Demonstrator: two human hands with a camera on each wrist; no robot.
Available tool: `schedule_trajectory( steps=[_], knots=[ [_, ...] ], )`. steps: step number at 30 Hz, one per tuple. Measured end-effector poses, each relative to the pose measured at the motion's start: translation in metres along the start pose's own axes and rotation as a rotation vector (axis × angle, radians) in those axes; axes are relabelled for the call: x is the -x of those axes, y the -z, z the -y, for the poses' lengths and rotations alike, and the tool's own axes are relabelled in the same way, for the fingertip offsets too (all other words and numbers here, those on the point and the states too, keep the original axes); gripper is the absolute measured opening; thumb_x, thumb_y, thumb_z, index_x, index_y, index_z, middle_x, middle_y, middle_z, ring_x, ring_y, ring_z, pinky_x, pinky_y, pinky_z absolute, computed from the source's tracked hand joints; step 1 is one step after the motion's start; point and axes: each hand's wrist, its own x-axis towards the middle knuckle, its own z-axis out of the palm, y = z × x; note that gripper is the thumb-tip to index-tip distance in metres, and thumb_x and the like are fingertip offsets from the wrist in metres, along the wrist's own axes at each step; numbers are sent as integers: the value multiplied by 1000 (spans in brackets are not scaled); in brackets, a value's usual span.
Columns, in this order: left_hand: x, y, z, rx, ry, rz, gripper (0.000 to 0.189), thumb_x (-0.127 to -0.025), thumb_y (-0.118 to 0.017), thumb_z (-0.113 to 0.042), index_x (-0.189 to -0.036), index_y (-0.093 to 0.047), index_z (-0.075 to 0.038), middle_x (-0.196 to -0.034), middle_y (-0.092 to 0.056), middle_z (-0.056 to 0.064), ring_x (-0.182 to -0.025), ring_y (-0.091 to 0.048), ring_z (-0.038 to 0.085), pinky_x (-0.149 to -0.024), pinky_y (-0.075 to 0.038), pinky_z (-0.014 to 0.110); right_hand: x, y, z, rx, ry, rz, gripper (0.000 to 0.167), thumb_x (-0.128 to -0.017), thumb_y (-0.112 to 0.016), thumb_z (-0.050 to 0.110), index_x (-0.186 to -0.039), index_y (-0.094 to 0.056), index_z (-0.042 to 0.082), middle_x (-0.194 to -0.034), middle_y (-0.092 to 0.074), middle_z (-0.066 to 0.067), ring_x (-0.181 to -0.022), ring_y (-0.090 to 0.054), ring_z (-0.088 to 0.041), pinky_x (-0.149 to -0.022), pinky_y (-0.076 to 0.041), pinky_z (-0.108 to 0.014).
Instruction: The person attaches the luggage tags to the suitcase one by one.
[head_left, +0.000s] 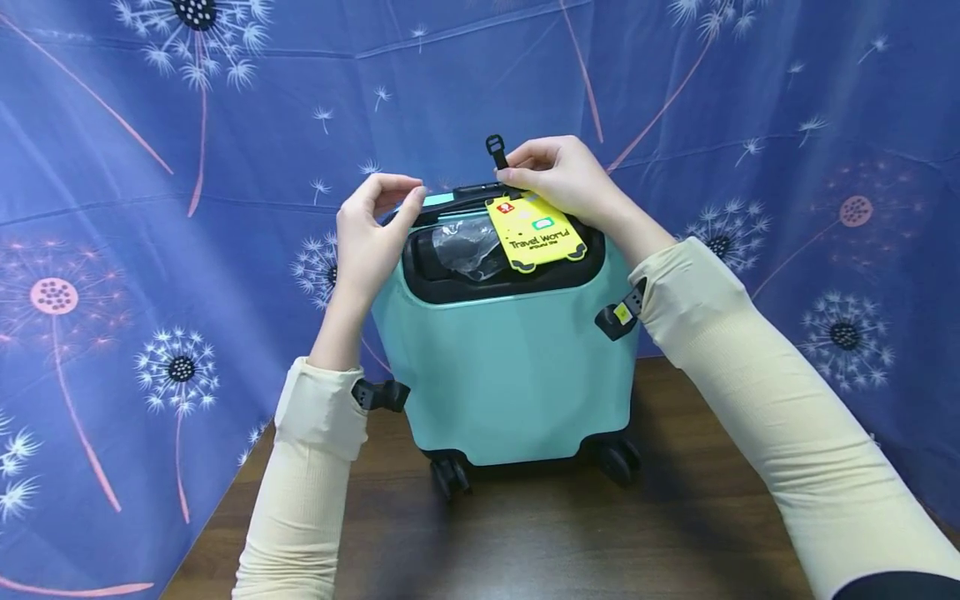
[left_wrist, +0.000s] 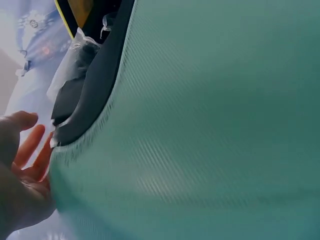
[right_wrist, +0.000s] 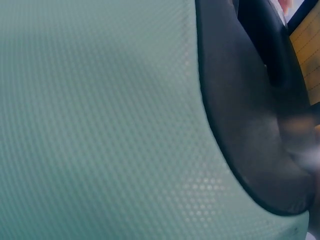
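A teal suitcase point(head_left: 510, 375) stands upright on its wheels, a black recessed panel point(head_left: 450, 292) near its top. My right hand point(head_left: 562, 179) pinches a black strap point(head_left: 496, 152) between thumb and fingers, its buckle end pointing up above the suitcase handle point(head_left: 480, 192). A yellow "Travel World" luggage tag point(head_left: 536, 232) hangs below that hand, over the panel. By the top left corner, my left hand point(head_left: 375, 229) has its thumb and fingers bent but apart, with nothing between them in the left wrist view. The right wrist view mostly shows the suitcase shell point(right_wrist: 100, 120).
Clear crumpled plastic point(head_left: 468, 246) covers part of the panel beside the tag. Black wheels point(head_left: 450, 477) rest on a brown wooden table point(head_left: 525, 533). Close behind the suitcase hangs a blue cloth point(head_left: 465, 92) printed with dandelions.
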Motion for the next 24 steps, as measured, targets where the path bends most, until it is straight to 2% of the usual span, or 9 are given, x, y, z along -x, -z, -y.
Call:
schedule_trajectory(
  steps=[5,12,16,20,24],
  knots=[
    [-17,-14,-5,-101,46,125,23,-91,-62,-22,-106,-67,-6,-106,-68,10,-98,-64,16,-95,-47,28,-1,0,-1,-9,28,-9,27,-86,-69,25,-107,-69,6,-84,-63,6,-76,-53,-9,-71,-41,-20],
    [-41,-29,-7,-255,93,217,24,-94,-57,-19,-110,-67,-5,-105,-69,11,-94,-63,19,-86,-48,28,0,0,-1,-2,41,-11,26,-86,-69,25,-105,-69,6,-84,-64,4,-76,-53,-9,-71,-41,-20],
    [-51,-36,-7,-334,137,294,25,-94,-55,-19,-109,-69,-5,-107,-68,12,-96,-63,20,-87,-48,30,0,-1,-1,1,49,-16,26,-87,-68,24,-106,-69,6,-85,-65,3,-75,-54,-8,-71,-41,-20],
    [-58,-42,-7,-389,202,364,27,-93,-58,-24,-109,-70,-6,-107,-69,11,-97,-62,20,-88,-47,31,1,-1,0,-7,51,-15,26,-87,-68,24,-105,-69,6,-84,-65,2,-74,-54,-7,-70,-42,-20],
    [-65,-46,-12,-454,307,455,38,-91,-58,-38,-114,-68,-9,-113,-67,8,-103,-59,18,-90,-46,30,1,-1,0,-13,47,-17,26,-87,-68,23,-106,-69,6,-85,-65,2,-74,-54,-8,-70,-42,-20]
  ],
)
